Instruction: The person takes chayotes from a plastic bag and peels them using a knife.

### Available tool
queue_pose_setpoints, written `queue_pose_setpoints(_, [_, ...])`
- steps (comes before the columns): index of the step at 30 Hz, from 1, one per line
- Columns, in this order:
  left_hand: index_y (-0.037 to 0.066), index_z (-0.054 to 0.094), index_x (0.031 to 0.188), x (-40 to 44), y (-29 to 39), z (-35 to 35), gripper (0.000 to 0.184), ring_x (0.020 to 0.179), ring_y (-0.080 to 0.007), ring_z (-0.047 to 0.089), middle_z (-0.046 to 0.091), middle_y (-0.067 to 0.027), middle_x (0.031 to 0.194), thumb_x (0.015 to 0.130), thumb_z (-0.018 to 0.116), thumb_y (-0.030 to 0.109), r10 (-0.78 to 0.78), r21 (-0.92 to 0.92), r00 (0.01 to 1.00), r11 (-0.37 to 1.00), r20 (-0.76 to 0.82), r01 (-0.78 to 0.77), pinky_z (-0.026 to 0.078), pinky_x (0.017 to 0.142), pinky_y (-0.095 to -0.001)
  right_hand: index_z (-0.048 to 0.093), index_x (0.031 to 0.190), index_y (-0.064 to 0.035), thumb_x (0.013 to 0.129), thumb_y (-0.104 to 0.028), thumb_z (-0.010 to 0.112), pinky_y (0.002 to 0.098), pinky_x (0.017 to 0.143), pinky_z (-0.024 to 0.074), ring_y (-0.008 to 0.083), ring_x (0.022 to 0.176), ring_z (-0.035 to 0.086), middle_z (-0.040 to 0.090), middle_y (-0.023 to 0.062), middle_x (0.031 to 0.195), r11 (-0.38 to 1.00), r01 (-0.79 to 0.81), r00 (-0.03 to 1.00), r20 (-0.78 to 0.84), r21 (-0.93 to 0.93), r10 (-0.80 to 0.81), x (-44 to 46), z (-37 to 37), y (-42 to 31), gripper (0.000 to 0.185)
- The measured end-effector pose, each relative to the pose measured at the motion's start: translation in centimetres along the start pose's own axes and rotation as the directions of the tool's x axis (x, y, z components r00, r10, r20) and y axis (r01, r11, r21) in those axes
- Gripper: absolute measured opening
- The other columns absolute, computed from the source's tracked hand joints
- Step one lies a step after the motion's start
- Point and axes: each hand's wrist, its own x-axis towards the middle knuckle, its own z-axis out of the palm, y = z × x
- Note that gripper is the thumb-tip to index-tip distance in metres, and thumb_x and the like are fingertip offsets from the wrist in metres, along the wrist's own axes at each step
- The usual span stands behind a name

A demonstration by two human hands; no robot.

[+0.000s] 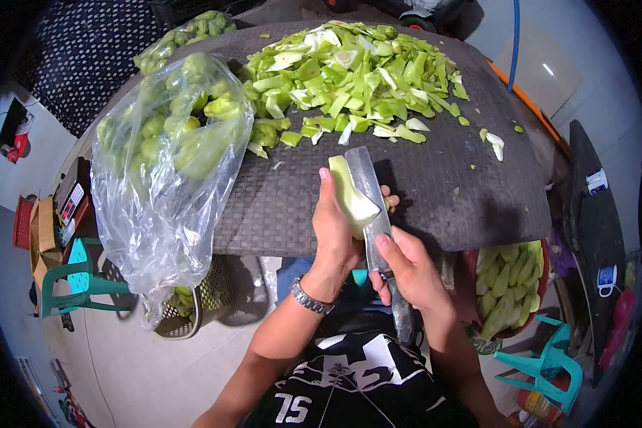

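Note:
My left hand (333,225) is closed around a partly peeled pale green chayote (347,192), with the thumb along its near side and fingertips showing past the blade. My right hand (412,265) grips a large knife (378,246) near the base of its blade, and the dark handle extends down below the hand. The broad blade points away from me and lies against the right side of the chayote. Both hands are at the front edge of the brown woven-pattern table (285,214). Beyond them spreads a heap of green and white peelings (364,78).
A clear plastic bag (171,157) of whole chayotes leans over the table's left edge, with another bag (192,36) behind. Below stand a slatted basket (210,296) at left and a red tub (542,274) of peeled pieces at right. Teal stools (85,274) are nearby.

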Motion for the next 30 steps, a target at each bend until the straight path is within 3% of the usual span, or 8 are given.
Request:
queue_pose_setpoints(8, [0.000, 0.055, 0.133, 0.3, 1.3, 0.0, 0.072, 0.095, -0.0370, 0.073, 0.071, -0.0239, 0.106, 0.108, 0.033, 0.063, 0.006, -0.015, 0.999, 1.000, -0.041, -0.007, 0.059, 0.088, -0.0510, 0.058, 0.115, -0.0053, 0.113, -0.031, 0.044, 0.0257, 0.040, 0.0440, 0.0118, 0.044, 0.053, 0.060, 0.0057, 0.066, 0.994, -0.078, 0.996, 0.056, 0.075, 0.074, 1.0, -0.6, -0.4, 0.030])
queue_pose_setpoints(11, [-0.001, 0.055, 0.136, 1.2, 1.3, -1.4, 0.069, 0.103, -0.0402, 0.070, 0.069, -0.0236, 0.114, 0.107, 0.034, 0.059, -0.042, -0.075, 0.994, 0.996, 0.105, 0.050, 0.057, 0.094, -0.0540, 0.059, 0.115, -0.0041, 0.111, -0.030, 0.050, 0.0260, 0.041, 0.0441, 0.0110, 0.045, 0.055, 0.061, 0.0054, 0.068, 0.996, -0.054, 0.998, -0.029, 0.078, 0.057, 1.0, -0.2, -0.8, 0.028])
queue_pose_setpoints(15, [0.000, 0.056, 0.135, 1.2, 1.5, -0.9, 0.066, 0.110, -0.0376, 0.068, 0.069, -0.0206, 0.117, 0.107, 0.036, 0.057, -0.068, -0.113, 0.991, 0.990, 0.116, 0.081, 0.056, 0.097, -0.0513, 0.064, 0.111, -0.0012, 0.103, -0.031, 0.066, 0.0266, 0.043, 0.0445, 0.0104, 0.047, 0.058, 0.064, 0.0051, 0.068, 0.991, 0.028, 0.992, -0.118, -0.130, -0.043, 1.6, 0.2, -0.5, 0.031])
queue_pose_setpoints(18, [0.001, 0.057, 0.133, 0.7, 1.5, -0.5, 0.067, 0.108, -0.0351, 0.069, 0.069, -0.0188, 0.117, 0.107, 0.038, 0.059, -0.041, 0.047, 0.997, 0.998, 0.068, 0.038, 0.056, 0.096, -0.0498, 0.064, 0.113, 0.0001, 0.105, -0.035, 0.064, 0.0237, 0.043, 0.0472, 0.0084, 0.052, 0.059, 0.061, 0.0028, 0.072, 0.955, -0.009, 0.996, -0.090, -0.295, -0.018, 2.7, 0.3, -2.1, 0.036])
queue_pose_setpoints(24, [0.000, 0.060, 0.120, -0.4, 1.4, -1.1, 0.067, 0.083, -0.0312, 0.070, 0.069, -0.0177, 0.106, 0.107, 0.038, 0.062, 0.073, 0.197, 0.994, 0.977, 0.082, -0.088, 0.060, 0.073, -0.0446, 0.069, 0.103, 0.0031, 0.103, -0.039, 0.066, 0.0260, 0.039, 0.0456, 0.0095, 0.050, 0.059, 0.065, 0.0046, 0.071, 0.947, -0.034, 0.998, -0.065, -0.320, 0.014, 6.3, -1.1, -3.7, 0.042])
queue_pose_setpoints(26, [-0.001, 0.060, 0.117, -0.4, 1.7, -2.4, 0.068, 0.085, -0.0325, 0.071, 0.069, -0.0180, 0.106, 0.107, 0.038, 0.062, 0.015, 0.043, 0.989, 0.999, 0.149, -0.022, 0.061, 0.074, -0.0450, 0.071, 0.095, 0.0022, 0.104, -0.051, 0.059, 0.0312, 0.040, 0.0461, 0.0145, 0.041, 0.057, 0.063, 0.0079, 0.059, 0.941, 0.053, 0.991, -0.094, -0.335, -0.090, 8.4, -1.6, -4.9, 0.055])
queue_pose_setpoints(28, [-0.003, 0.060, 0.119, -1.2, 2.6, -2.2, 0.066, 0.103, -0.0357, 0.072, 0.068, -0.0179, 0.110, 0.105, 0.043, 0.059, -0.040, -0.152, 0.988, 0.986, 0.151, 0.064, 0.060, 0.093, -0.0541, 0.068, 0.087, 0.0010, 0.104, -0.061, 0.051, 0.0313, 0.039, 0.0451, 0.0157, 0.041, 0.056, 0.062, 0.0067, 0.058, 0.922, -0.065, 0.978, -0.207, -0.382, -0.017, 10.8, -2.2, -8.6, 0.067])
queue_pose_setpoints(30, [-0.004, 0.060, 0.121, -1.8, 2.9, -2.7, 0.062, 0.106, -0.0363, 0.071, 0.068, -0.0175, 0.112, 0.105, 0.048, 0.055, -0.070, -0.155, 0.984, 0.983, 0.161, 0.096, 0.059, 0.093, -0.0558, 0.065, 0.089, -0.0031, 0.102, -0.074, 0.038, 0.0265, 0.038, 0.0427, 0.0125, 0.047, 0.057, 0.061, 0.0052, 0.064, 0.950, -0.007, 0.994, -0.109, -0.313, -0.029, 12.3, -2.9, -10.7, 0.077])
